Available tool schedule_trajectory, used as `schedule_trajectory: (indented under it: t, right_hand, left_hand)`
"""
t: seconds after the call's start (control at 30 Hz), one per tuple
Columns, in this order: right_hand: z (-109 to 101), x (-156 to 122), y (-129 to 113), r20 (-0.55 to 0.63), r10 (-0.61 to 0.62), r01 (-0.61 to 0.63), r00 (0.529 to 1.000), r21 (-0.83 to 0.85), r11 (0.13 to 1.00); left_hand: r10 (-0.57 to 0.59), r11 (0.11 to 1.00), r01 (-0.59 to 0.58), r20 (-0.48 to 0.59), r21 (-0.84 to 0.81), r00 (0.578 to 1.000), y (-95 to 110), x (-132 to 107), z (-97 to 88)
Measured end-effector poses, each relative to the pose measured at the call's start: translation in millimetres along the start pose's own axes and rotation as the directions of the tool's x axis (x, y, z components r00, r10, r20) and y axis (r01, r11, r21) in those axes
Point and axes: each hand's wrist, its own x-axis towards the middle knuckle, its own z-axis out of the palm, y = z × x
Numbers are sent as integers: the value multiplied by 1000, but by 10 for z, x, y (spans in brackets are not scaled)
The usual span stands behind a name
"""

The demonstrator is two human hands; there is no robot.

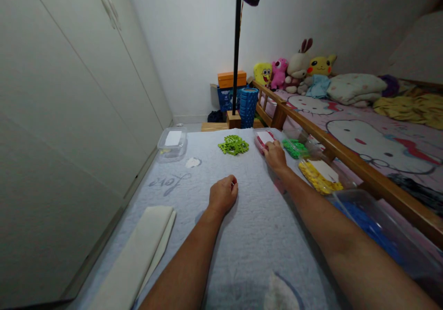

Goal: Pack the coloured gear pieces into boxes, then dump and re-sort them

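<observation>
My left hand (223,194) rests on the bed-sheet-like cloth in the middle, fingers curled closed; whatever they may hold is hidden. Farther right, my right hand (276,157) is at a clear plastic box of red pieces (261,145) with a white label. Its fingers are bent together at the box's near right side, and I cannot make out what is between them. Beyond my left hand lies a loose pile of light green plastic pieces (233,145). Right of the red box stands a clear box with darker green pieces (295,148).
A yellow-piece box (320,175) and a blue-piece box (370,227) line the right side by a wooden bed rail (311,124). At far left sits a clear box (172,143) with few yellowish pieces. A folded white sheet (138,254) lies near left; a black pole (237,47) stands behind.
</observation>
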Motion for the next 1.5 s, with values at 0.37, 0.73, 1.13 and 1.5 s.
schedule_trajectory:
  t: [0.37, 0.73, 1.13, 1.5]
  right_hand:
    - [136, 456, 82, 30, 64, -62, 998, -55, 997]
    - [66, 731, 141, 97, 0, 33, 995, -338, 941]
    - [20, 930, 261, 93, 6, 32, 996, -394, 918]
    - [61, 876, 386, 234, -169, 243, 957, -334, 911]
  left_hand:
    - [6, 999, -6, 18, 43, 1000, 24, 17, -11]
    - [0, 998, -2, 33, 57, 999, 26, 22, 3]
    - [3, 998, -6, 44, 64, 999, 13, 25, 23]
    - [-19, 998, 15, 63, 61, 998, 39, 26, 7]
